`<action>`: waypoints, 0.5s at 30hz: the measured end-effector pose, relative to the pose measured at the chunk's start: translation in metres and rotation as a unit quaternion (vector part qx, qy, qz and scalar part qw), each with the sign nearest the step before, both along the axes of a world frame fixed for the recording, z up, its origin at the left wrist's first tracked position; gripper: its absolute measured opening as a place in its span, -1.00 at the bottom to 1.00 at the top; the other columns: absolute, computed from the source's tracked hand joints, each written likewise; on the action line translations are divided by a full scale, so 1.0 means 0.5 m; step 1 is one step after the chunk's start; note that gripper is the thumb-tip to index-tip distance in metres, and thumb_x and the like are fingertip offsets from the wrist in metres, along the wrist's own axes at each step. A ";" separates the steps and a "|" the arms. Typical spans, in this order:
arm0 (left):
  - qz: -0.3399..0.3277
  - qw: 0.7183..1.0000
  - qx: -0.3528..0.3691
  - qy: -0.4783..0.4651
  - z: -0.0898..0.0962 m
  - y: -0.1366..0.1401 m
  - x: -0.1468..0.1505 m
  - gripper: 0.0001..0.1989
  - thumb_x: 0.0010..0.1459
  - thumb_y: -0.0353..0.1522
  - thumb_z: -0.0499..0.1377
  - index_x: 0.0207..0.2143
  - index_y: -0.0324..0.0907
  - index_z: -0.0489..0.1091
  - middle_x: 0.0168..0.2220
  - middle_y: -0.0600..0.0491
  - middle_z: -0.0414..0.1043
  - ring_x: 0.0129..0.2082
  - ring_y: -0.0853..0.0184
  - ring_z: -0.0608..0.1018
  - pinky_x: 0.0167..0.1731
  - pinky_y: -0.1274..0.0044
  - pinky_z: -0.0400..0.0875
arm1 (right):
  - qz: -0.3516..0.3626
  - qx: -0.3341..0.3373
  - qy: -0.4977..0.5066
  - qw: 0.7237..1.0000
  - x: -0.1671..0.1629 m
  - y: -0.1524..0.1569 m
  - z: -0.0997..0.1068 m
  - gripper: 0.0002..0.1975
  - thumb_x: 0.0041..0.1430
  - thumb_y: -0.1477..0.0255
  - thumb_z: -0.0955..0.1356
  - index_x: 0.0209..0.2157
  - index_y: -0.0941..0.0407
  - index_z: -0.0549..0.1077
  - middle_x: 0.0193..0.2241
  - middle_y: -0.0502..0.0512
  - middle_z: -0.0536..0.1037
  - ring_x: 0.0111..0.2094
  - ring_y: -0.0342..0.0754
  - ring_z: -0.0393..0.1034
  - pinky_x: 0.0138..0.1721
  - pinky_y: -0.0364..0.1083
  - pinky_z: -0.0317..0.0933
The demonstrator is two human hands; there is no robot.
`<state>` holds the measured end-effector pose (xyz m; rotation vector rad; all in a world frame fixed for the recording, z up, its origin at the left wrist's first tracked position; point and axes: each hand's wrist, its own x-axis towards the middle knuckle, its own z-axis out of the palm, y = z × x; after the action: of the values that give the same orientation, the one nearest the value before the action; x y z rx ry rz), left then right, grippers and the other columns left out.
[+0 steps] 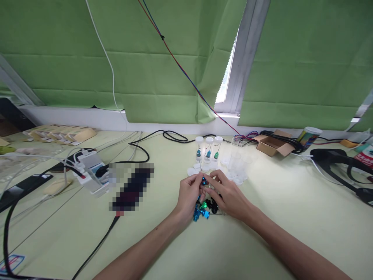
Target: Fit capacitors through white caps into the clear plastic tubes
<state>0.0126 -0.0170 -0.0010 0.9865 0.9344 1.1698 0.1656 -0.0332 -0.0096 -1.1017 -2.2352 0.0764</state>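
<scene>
Between both hands is a small shiny dark-blue part (204,181) with a thin pin pointing up from it; its exact kind is unclear. The fingers of my left hand (189,193) are pinched on it. My right hand (229,194) has its thumb and fingers closed at the part's right side. Just below the hands lies a pile of small blue pieces (197,214), a green piece (203,205) and black pieces (215,207), partly hidden by the fingers. Beyond stand three clear tubes (208,149) with white caps, holding blue or green parts on thin pins.
Clear empty tubes (237,161) and white caps (192,171) sit beyond the hands. A blurred-out dark device (132,190) and a white power strip (94,173) are left, with cables around. Rightward are a cardboard box (274,144), a can (309,135) and a black headset-like frame (335,163).
</scene>
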 end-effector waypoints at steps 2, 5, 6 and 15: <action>-0.003 1.000 0.007 0.006 -0.003 0.001 -0.001 -0.61 0.08 -0.08 0.26 -0.52 -0.23 0.36 -0.69 0.21 0.16 -0.77 0.56 0.19 -0.70 0.64 0.02 | -0.001 0.000 -0.001 1.000 0.000 0.000 -0.001 -0.61 0.43 0.32 0.14 0.21 0.09 0.25 -0.08 0.22 0.34 -0.40 -0.10 0.34 -0.43 -0.07 0.31; -0.005 1.000 0.017 0.017 -0.007 0.003 -0.002 -0.61 0.12 -0.09 0.23 -0.52 -0.23 0.36 -0.70 0.20 0.16 -0.76 0.56 0.19 -0.69 0.63 0.03 | -0.004 -0.001 -0.003 1.000 0.000 -0.001 -0.002 -0.61 0.43 0.31 0.14 0.21 0.09 0.25 -0.08 0.22 0.34 -0.39 -0.10 0.35 -0.44 -0.08 0.30; -0.005 1.000 0.020 0.020 -0.008 0.003 -0.002 -0.61 0.13 -0.10 0.22 -0.52 -0.23 0.35 -0.70 0.20 0.16 -0.76 0.55 0.19 -0.69 0.63 0.03 | -0.003 -0.002 -0.005 1.000 0.000 -0.001 -0.002 -0.60 0.43 0.31 0.14 0.21 0.09 0.24 -0.08 0.22 0.34 -0.39 -0.10 0.36 -0.44 -0.08 0.30; -0.009 0.998 0.043 0.043 -0.005 0.000 -0.002 -0.61 0.18 -0.10 0.18 -0.54 -0.20 0.30 -0.76 0.21 0.13 -0.76 0.53 0.17 -0.67 0.61 0.05 | -0.011 0.006 -0.020 1.000 0.001 -0.004 0.003 -0.59 0.44 0.30 0.13 0.23 0.10 0.20 -0.08 0.24 0.33 -0.41 -0.09 0.35 -0.49 -0.08 0.28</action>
<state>0.0115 -0.0168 -0.0035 1.1203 0.9480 1.1668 0.1660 -0.0353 -0.0081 -1.1298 -2.2550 0.0312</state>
